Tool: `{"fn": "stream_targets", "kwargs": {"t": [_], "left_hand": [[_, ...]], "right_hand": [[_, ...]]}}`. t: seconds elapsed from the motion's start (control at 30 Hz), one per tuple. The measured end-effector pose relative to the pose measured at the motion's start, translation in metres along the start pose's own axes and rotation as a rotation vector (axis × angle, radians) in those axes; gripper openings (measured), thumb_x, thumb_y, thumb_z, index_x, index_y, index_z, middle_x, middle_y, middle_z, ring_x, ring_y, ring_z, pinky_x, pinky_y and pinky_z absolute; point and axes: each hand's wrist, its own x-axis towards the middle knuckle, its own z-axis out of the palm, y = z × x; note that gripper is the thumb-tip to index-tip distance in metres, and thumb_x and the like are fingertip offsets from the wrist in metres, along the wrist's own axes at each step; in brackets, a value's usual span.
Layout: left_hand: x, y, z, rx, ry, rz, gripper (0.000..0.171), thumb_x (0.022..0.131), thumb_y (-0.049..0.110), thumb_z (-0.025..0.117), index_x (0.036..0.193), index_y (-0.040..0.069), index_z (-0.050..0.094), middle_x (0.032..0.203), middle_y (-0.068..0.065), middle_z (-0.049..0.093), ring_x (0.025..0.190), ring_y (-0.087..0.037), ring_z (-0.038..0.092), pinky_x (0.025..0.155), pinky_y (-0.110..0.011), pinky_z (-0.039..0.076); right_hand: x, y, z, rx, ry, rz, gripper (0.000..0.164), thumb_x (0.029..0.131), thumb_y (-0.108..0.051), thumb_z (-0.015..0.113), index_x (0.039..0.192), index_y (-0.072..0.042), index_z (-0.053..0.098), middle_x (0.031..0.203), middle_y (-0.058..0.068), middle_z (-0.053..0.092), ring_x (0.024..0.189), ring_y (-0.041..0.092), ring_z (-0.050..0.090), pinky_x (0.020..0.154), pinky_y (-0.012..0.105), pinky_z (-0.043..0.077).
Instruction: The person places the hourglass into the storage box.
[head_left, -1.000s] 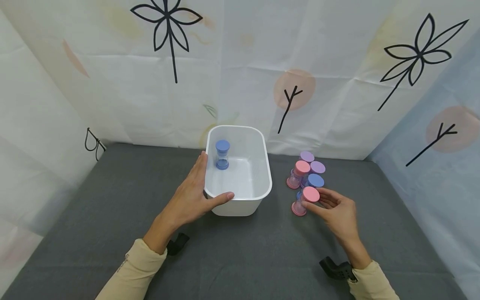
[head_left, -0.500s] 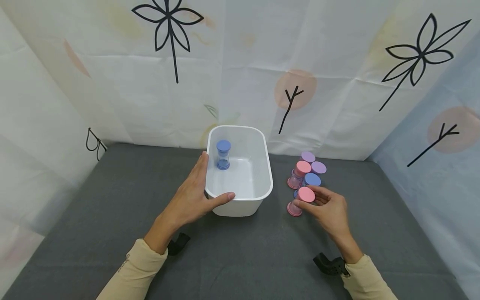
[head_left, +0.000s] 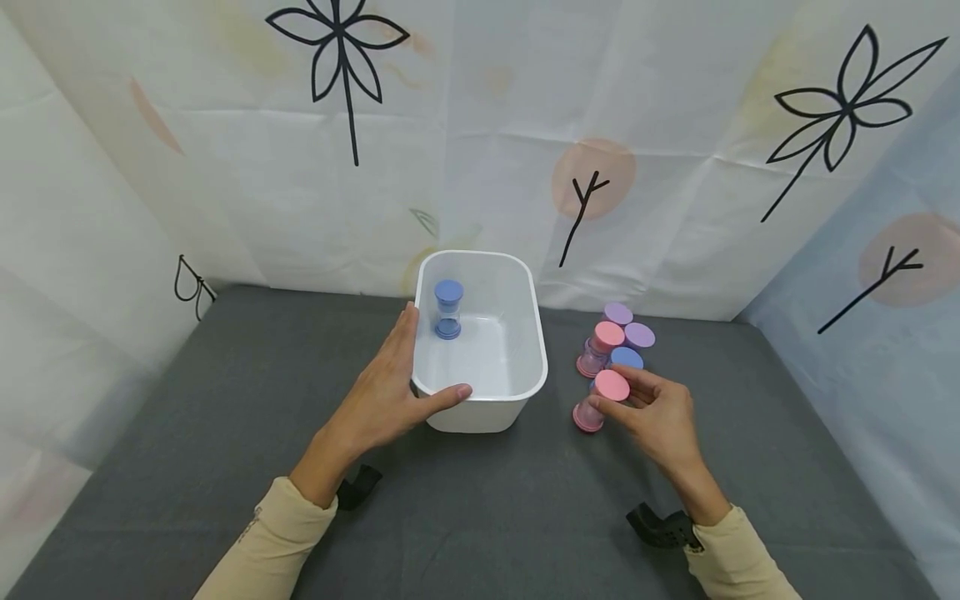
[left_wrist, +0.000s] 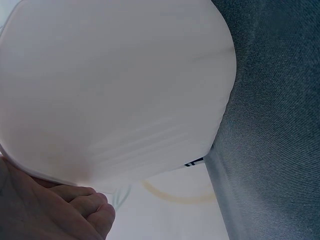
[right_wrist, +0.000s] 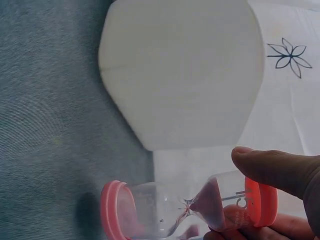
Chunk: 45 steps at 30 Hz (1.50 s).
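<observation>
My right hand (head_left: 660, 421) pinches a sand timer with pink caps (head_left: 611, 386) near its top cap, thumb on one side and fingers on the other. In the right wrist view that sand timer (right_wrist: 187, 207) shows clear bulbs with dark pinkish sand in the one by my thumb. My left hand (head_left: 378, 398) rests on the white bin (head_left: 480, 414), fingers straight along its left side and thumb over the front rim. A blue-capped sand timer (head_left: 448, 308) stands inside the bin at the left.
Behind the right hand cluster more sand timers: a pink one (head_left: 607, 337), a blue one (head_left: 627, 358) and two purple ones, the farthest purple cap (head_left: 618, 313) near the wall. Dark grey cloth (head_left: 480, 525) covers the table. A patterned white curtain (head_left: 495, 167) closes the back.
My right hand has shifted slightly left with the pink sand timer. The blue sand timer behind it has also moved a little left. My left hand stays on the bin.
</observation>
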Motion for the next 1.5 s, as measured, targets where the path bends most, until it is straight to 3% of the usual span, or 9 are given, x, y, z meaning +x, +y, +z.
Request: {"fn": "stream_targets", "kwargs": {"t": [0.23, 0.53, 0.77, 1.0, 1.13, 1.5], "left_hand": [[0.0, 0.0, 0.0, 0.002, 0.006, -0.003, 0.124, 0.082, 0.07, 0.071, 0.163, 0.012, -0.002, 0.169, 0.0, -0.003, 0.155, -0.022, 0.006, 0.118, -0.056, 0.024], [0.0, 0.001, -0.001, 0.013, -0.002, -0.009, 0.123, 0.082, 0.07, 0.07, 0.163, 0.017, -0.006, 0.169, 0.0, -0.004, 0.155, -0.021, 0.004, 0.118, -0.055, 0.022], [0.001, 0.0, -0.001, 0.007, 0.001, 0.003, 0.124, 0.082, 0.069, 0.071, 0.163, 0.016, -0.007, 0.169, -0.001, -0.004, 0.155, -0.024, 0.006, 0.118, -0.057, 0.023], [0.001, 0.0, 0.0, 0.002, -0.004, -0.014, 0.124, 0.082, 0.071, 0.07, 0.162, 0.02, -0.008, 0.169, 0.002, -0.004, 0.155, -0.021, 0.005, 0.118, -0.056, 0.024], [0.001, 0.001, 0.0, 0.002, -0.003, -0.006, 0.124, 0.082, 0.071, 0.071, 0.163, 0.016, -0.006, 0.169, 0.001, -0.003, 0.155, -0.023, 0.006, 0.117, -0.057, 0.024], [0.001, 0.0, 0.0, -0.014, -0.009, -0.017, 0.125, 0.081, 0.071, 0.071, 0.163, 0.018, -0.007, 0.169, 0.004, -0.004, 0.155, -0.024, 0.006, 0.116, -0.058, 0.026]], "right_hand": [[0.008, -0.02, -0.009, 0.074, 0.02, -0.063, 0.053, 0.077, -0.001, 0.088, 0.124, 0.009, 0.068, 0.116, 0.024, 0.07, 0.096, -0.007, 0.066, 0.085, 0.013, 0.05], [0.026, -0.052, -0.02, 0.22, 0.025, -0.144, 0.051, 0.077, 0.007, 0.085, 0.124, 0.011, 0.066, 0.106, -0.001, 0.074, 0.096, 0.006, 0.072, 0.085, 0.02, 0.053], [0.041, -0.082, -0.02, 0.34, 0.001, -0.155, 0.053, 0.076, 0.007, 0.085, 0.126, 0.011, 0.066, 0.106, 0.002, 0.074, 0.095, 0.011, 0.073, 0.083, 0.022, 0.055], [0.057, -0.105, -0.009, 0.36, -0.038, -0.17, 0.053, 0.078, 0.004, 0.085, 0.127, 0.01, 0.065, 0.106, 0.003, 0.074, 0.094, 0.012, 0.074, 0.084, 0.022, 0.055], [0.066, -0.118, 0.002, 0.384, -0.071, -0.172, 0.052, 0.078, 0.005, 0.085, 0.126, 0.009, 0.066, 0.104, 0.004, 0.075, 0.094, 0.014, 0.073, 0.085, 0.024, 0.055], [0.092, -0.142, 0.039, 0.386, -0.183, -0.174, 0.053, 0.079, 0.001, 0.084, 0.129, 0.006, 0.066, 0.116, 0.018, 0.071, 0.095, 0.016, 0.072, 0.085, 0.027, 0.056]]}}
